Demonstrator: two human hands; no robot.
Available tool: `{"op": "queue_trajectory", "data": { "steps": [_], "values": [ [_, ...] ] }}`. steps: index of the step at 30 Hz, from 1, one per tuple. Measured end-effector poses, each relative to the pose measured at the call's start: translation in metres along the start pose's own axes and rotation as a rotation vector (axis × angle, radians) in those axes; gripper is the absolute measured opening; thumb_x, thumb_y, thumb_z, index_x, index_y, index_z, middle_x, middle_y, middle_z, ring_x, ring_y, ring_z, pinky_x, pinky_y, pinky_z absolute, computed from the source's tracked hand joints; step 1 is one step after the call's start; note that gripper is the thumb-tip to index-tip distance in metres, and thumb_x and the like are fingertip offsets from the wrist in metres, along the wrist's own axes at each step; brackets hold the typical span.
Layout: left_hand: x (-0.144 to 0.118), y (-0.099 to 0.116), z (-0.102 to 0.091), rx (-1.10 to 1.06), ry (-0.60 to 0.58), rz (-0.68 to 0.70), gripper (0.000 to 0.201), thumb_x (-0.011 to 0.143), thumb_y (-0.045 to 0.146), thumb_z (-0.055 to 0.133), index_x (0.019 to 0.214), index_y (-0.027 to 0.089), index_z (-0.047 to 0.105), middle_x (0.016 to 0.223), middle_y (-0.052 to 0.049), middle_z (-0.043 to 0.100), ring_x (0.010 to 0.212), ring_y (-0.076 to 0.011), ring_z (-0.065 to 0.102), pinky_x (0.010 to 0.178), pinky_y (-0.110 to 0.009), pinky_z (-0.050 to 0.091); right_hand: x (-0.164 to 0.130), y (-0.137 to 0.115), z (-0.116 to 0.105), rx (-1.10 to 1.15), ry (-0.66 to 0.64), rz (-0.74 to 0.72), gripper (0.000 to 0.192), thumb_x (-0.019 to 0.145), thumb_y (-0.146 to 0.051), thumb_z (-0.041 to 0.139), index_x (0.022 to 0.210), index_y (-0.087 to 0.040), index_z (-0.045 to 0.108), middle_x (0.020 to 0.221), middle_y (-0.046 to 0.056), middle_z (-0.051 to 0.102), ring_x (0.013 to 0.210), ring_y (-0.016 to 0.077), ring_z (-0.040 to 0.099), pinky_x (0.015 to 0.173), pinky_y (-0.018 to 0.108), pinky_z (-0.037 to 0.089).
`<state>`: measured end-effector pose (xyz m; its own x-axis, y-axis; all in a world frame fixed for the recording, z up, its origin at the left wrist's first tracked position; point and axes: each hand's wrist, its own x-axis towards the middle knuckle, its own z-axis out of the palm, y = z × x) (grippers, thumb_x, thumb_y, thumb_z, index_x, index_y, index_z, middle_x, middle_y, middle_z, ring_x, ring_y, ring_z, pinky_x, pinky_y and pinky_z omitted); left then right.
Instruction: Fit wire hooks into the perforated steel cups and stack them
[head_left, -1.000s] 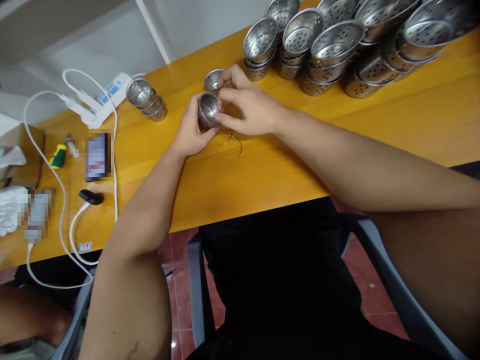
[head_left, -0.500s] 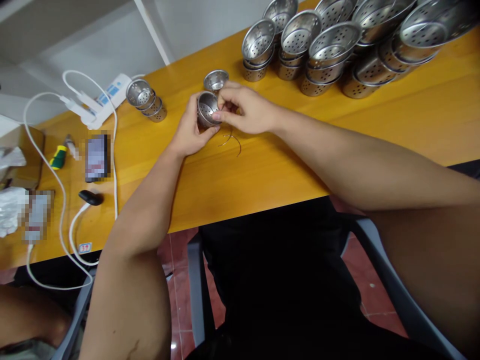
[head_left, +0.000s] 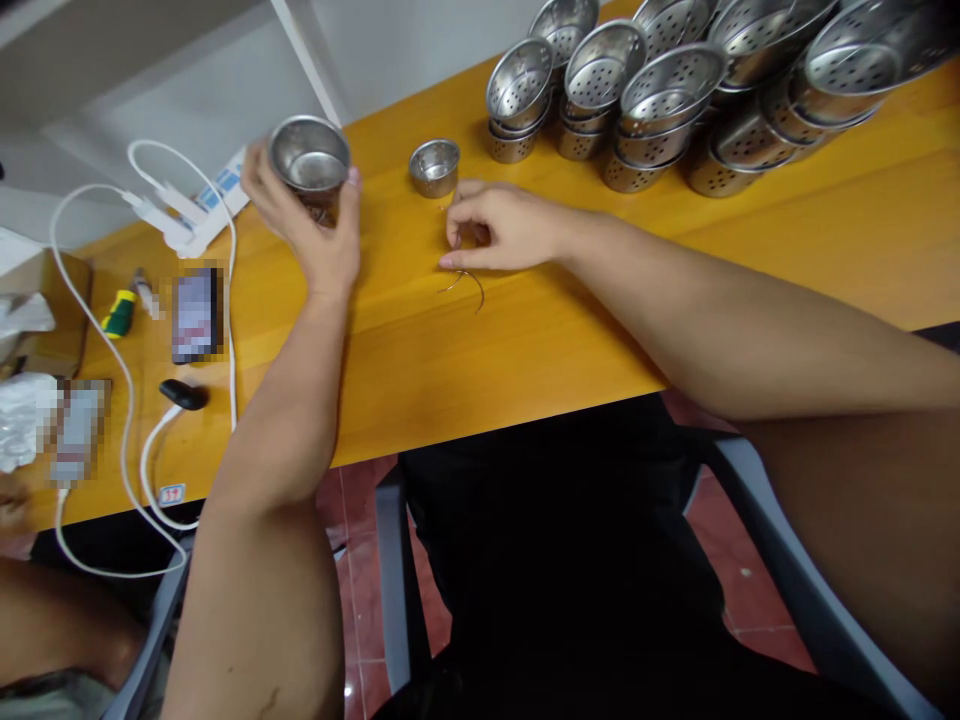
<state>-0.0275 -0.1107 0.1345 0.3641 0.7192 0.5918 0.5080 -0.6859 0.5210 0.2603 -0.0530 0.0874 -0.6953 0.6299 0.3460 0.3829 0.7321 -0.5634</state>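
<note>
Status: partway, by my read. Your left hand [head_left: 319, 250] has the cup [head_left: 309, 155] gripped, fingers on the left side of it and thumb on the right, so that one isn't set down and released yet. It's at the far left of the desk [head_left: 465, 380], over the left stack [head_left: 322, 214], which shows only in part between your fingers and thumb. Can't tell if the cup is seated on the stack or just above it.

Your right hand [head_left: 495, 230] is near the middle, low over the desk, fingers curled, thumb out to the left. No cup in it; can't tell if it's pinching something small. Thin wire [head_left: 480, 290] lies just on the near side of that thumb; can't tell if they touch.

Left to handle, I'd judge: the spare cup [head_left: 434, 168], standing alone just beyond your right hand, mouth up. The right stacks [head_left: 671, 95] fill the far right, neither hand on them. Whether they're finished or waiting, the view doesn't say.

Orientation: your cup's mouth faces up, floor visible inside. Base-to-mouth axis looks close to upright; any slight lean is hard to judge from up here. Round rim, so no obvious heading around that axis.
</note>
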Motion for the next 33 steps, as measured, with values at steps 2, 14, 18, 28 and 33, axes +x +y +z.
{"op": "queue_trajectory", "data": {
  "steps": [2, 14, 18, 28, 33],
  "values": [
    [-0.002, -0.003, 0.001, 0.049, -0.006, -0.004, 0.09, 0.102, 0.099, 0.085, 0.157, 0.032, 0.059, 0.152, -0.007, 0.08, 0.194, -0.0373, 0.025, 0.151, -0.068, 0.034, 0.0, 0.006, 0.001, -0.018, -0.005, 0.035, 0.063, 0.107, -0.089, 0.077, 0.103, -0.026, 0.074, 0.116, 0.012, 0.072, 0.098, 0.0295, 0.066, 0.092, 0.047, 0.059],
    [0.021, -0.258, -0.004, 0.275, 0.892, -0.191, 0.13, 0.085, 0.135, 0.036, 0.157, 0.027, 0.037, 0.166, -0.012, 0.064, 0.162, -0.0298, 0.053, 0.143, -0.06, 0.029, 0.0, 0.014, 0.009, 0.023, -0.044, 0.141, 0.048, 0.102, -0.07, 0.097, 0.102, -0.027, 0.075, 0.107, 0.01, 0.074, 0.099, 0.0329, 0.071, 0.087, 0.043, 0.059],
    [0.024, -0.269, 0.003, 0.236, 0.949, -0.197, 0.139, 0.068, 0.142, 0.038, 0.146, 0.027, 0.042, 0.148, -0.012, 0.059, 0.15, -0.0312, 0.052, 0.142, -0.061, 0.035, 0.0, 0.014, 0.008, -0.01, -0.058, 0.144, 0.056, 0.1, -0.081, 0.09, 0.104, -0.027, 0.076, 0.106, 0.01, 0.074, 0.096, 0.0324, 0.069, 0.088, 0.045, 0.055],
    [0.021, -0.147, 0.013, 0.374, 0.723, 0.264, 0.087, 0.122, 0.093, 0.057, 0.181, 0.031, 0.046, 0.193, -0.015, 0.048, 0.186, -0.0367, 0.041, 0.153, -0.077, 0.03, 0.012, 0.029, 0.008, -0.136, 0.291, 0.109, 0.102, 0.106, -0.1, 0.046, 0.168, -0.026, 0.077, 0.155, 0.02, 0.08, 0.161, 0.0405, 0.054, 0.126, 0.058, 0.046],
    [0.011, -0.137, 0.049, 0.181, 0.165, 0.219, 0.075, 0.121, 0.085, 0.058, 0.18, 0.041, 0.044, 0.194, -0.01, 0.052, 0.186, -0.034, 0.045, 0.154, -0.077, 0.039, 0.019, 0.055, 0.015, -0.198, 0.264, 0.158, 0.101, 0.103, -0.091, 0.05, 0.177, -0.027, 0.073, 0.168, 0.017, 0.075, 0.156, 0.0453, 0.062, 0.133, 0.062, 0.049]
  ]
}}
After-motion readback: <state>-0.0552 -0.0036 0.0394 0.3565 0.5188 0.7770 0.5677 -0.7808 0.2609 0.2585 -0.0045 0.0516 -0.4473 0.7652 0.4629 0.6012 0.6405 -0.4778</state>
